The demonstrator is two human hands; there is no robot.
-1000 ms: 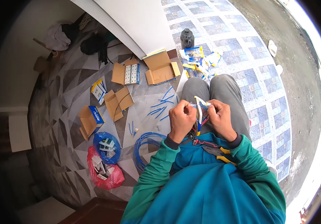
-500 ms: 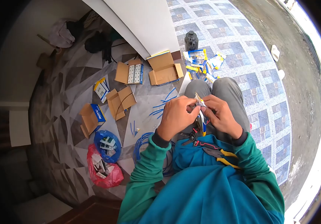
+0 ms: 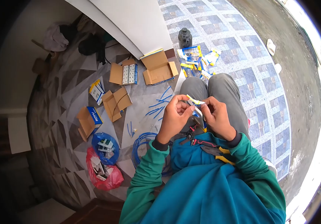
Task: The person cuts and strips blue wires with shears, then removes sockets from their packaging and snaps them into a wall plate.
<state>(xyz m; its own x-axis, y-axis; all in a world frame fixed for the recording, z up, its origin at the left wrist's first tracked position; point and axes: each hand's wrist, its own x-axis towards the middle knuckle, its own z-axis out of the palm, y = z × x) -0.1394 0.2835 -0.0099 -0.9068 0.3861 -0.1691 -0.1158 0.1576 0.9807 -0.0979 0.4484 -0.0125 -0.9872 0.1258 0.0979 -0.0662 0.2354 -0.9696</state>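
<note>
Above my lap, a small yellow, white and blue packet (image 3: 195,100) is pinched between both hands. My left hand (image 3: 176,118) has its thumb and fingers closed on the packet's left side. My right hand (image 3: 218,116) grips the right side, fingers curled. The packet's top edge looks bent or torn, and its lower part hangs between the hands, so what is inside is hidden. Just below, on my lap, lie a red-and-black handled tool (image 3: 203,142) and yellow-handled pliers (image 3: 224,159), partly covered by my right sleeve.
Left on the floor are open cardboard boxes (image 3: 122,102), one box of white pieces (image 3: 129,74), blue wire pieces (image 3: 156,111), a wire coil (image 3: 140,145), a blue bag (image 3: 110,156) and a red bag (image 3: 113,181). Ahead stand a black bottle (image 3: 185,38) and opened packets (image 3: 194,59).
The packet's yellow-and-white top edge has spread wider and bent between my hands, which have moved slightly apart. The whole view has shifted a little.
</note>
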